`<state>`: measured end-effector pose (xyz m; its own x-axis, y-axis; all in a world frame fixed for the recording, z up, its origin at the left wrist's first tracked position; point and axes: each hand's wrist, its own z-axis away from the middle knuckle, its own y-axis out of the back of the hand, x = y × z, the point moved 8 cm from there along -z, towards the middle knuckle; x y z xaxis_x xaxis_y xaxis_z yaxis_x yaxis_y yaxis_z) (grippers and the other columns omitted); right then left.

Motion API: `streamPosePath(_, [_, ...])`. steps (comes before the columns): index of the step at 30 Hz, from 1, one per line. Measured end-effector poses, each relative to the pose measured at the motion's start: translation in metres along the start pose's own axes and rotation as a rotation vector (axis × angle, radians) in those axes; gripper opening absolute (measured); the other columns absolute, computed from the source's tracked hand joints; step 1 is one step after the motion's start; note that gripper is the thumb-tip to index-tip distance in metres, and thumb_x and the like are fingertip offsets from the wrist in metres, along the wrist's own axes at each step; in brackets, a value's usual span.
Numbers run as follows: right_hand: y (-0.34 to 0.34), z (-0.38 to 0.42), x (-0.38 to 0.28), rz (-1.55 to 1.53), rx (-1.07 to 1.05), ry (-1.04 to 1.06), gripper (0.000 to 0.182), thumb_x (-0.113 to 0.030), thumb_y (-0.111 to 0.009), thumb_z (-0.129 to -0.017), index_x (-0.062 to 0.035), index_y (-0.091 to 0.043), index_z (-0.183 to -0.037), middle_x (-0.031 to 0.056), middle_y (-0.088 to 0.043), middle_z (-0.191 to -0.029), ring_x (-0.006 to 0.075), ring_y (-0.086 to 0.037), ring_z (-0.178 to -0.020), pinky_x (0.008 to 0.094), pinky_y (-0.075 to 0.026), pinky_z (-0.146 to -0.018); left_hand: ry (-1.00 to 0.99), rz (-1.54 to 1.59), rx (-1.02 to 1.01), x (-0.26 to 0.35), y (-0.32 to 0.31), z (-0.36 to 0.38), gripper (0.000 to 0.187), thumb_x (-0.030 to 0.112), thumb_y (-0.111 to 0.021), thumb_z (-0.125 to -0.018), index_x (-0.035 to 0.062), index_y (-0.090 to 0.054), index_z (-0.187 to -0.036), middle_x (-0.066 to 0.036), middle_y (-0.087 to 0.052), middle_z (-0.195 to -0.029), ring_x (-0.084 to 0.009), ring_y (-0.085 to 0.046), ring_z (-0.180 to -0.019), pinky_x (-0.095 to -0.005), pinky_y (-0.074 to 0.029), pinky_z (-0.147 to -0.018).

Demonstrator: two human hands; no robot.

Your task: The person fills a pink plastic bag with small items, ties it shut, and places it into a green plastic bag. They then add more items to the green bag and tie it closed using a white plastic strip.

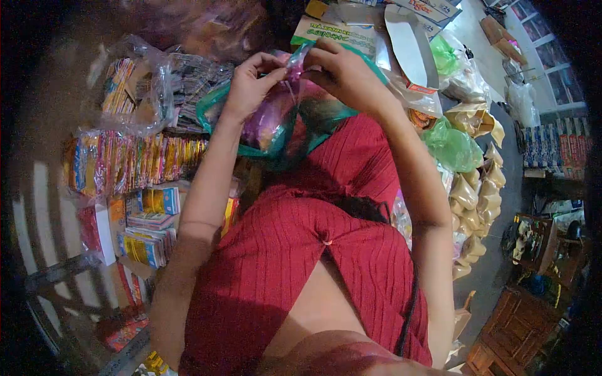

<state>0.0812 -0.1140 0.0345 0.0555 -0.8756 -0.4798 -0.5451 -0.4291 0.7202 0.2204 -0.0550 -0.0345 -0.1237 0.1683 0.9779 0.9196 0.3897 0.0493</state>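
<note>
My left hand (257,83) is closed in a pinch, thumb against fingers, at the gathered top of a purple-pink plastic bag (266,123). Opposite it, my right hand (338,70) has its fingers bent and pressed together on the same gathered plastic. Some of my right fingertips are hidden behind the hand. The purple-pink bag sits inside a larger teal plastic bag (280,158), whose opening spreads around it below my hands. What the purple-pink bag contains cannot be made out.
At the left are rows of colourful packets (135,160), stacked booklets (150,241) and a clear bag (160,84) of packets. Cardboard boxes (411,50) lie at the back right. Green plastic bags (453,145) and tan pouches (467,194) line the right. A wooden cabinet (517,332) stands lower right.
</note>
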Motion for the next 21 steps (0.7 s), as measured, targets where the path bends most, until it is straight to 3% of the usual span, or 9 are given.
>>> streamPosePath(3, [-0.001, -0.005, -0.011, 0.011, 0.058, 0.054, 0.028, -0.011, -0.068, -0.07, -0.0042, -0.053, -0.093, 0.0158, -0.057, -0.092, 0.0394, -0.056, -0.086, 0.046, -0.046, -0.07, -0.079, 0.067, -0.078, 0.009, -0.002, -0.002, 0.015, 0.0, -0.064, -0.081, 0.0048, -0.059, -0.095, -0.001, -0.063, -0.091, -0.0091, -0.058, -0.084, -0.0247, -0.048, -0.076])
streamPosePath(6, [-0.006, -0.014, -0.014, -0.007, 0.039, 0.069, 0.03, -0.009, -0.069, -0.069, -0.0053, -0.053, -0.094, 0.0153, -0.058, -0.09, 0.0392, -0.056, -0.088, 0.0448, -0.046, -0.071, -0.004, 0.188, -0.153, -0.001, -0.002, -0.005, 0.009, -0.001, -0.063, -0.081, 0.0026, -0.06, -0.089, 0.0, -0.063, -0.092, -0.007, -0.056, -0.087, -0.0231, -0.047, -0.079])
streamPosePath(9, [-0.016, -0.019, -0.008, -0.078, -0.021, 0.04, 0.018, -0.009, -0.062, -0.077, -0.0026, -0.055, -0.093, 0.0176, -0.059, -0.086, 0.0392, -0.057, -0.082, 0.0417, -0.045, -0.068, -0.02, 0.175, -0.193, -0.001, 0.0, -0.005, 0.012, -0.002, -0.062, -0.082, 0.0023, -0.059, -0.093, 0.0, -0.062, -0.094, -0.0075, -0.056, -0.089, -0.0241, -0.047, -0.082])
streamPosePath(12, [-0.02, -0.019, -0.002, -0.093, -0.043, -0.057, 0.019, -0.012, -0.061, -0.078, -0.0033, -0.054, -0.093, 0.0175, -0.061, -0.081, 0.039, -0.058, -0.078, 0.0418, -0.045, -0.066, 0.006, 0.095, -0.213, 0.003, 0.002, -0.005, 0.018, 0.0, -0.061, -0.083, 0.0029, -0.059, -0.101, -0.001, -0.062, -0.098, -0.0095, -0.057, -0.09, -0.0253, -0.046, -0.083])
streamPosePath(15, [-0.025, -0.018, 0.007, -0.086, -0.036, -0.11, 0.02, -0.016, -0.062, -0.079, -0.0037, -0.054, -0.093, 0.0165, -0.062, -0.08, 0.0392, -0.058, -0.076, 0.0414, -0.046, -0.064, 0.161, 0.109, -0.321, 0.015, -0.006, -0.004, 0.025, 0.003, -0.064, -0.08, 0.0021, -0.059, -0.105, 0.0, -0.062, -0.097, -0.0098, -0.057, -0.091, -0.026, -0.046, -0.084])
streamPosePath(17, [-0.025, -0.02, 0.007, 0.027, -0.042, -0.176, 0.024, -0.02, -0.064, -0.08, -0.0029, -0.055, -0.093, 0.018, -0.062, -0.079, 0.0384, -0.059, -0.075, 0.0406, -0.046, -0.063, 0.17, -0.06, -0.527, 0.016, -0.021, -0.008, 0.025, 0.0, -0.063, -0.079, 0.0016, -0.059, -0.104, -0.001, -0.063, -0.098, -0.0114, -0.058, -0.092, -0.0264, -0.046, -0.086])
streamPosePath(21, [-0.022, -0.019, 0.02, 0.107, 0.027, -0.334, 0.028, -0.023, -0.067, -0.079, -0.0024, -0.055, -0.094, 0.0197, -0.062, -0.081, 0.0361, -0.061, -0.076, 0.0399, -0.047, -0.065, 0.233, -0.108, -0.553, 0.005, -0.02, -0.014, 0.031, 0.003, -0.064, -0.078, 0.0021, -0.058, -0.108, -0.001, -0.062, -0.101, -0.0095, -0.055, -0.097, -0.0267, -0.044, -0.089])
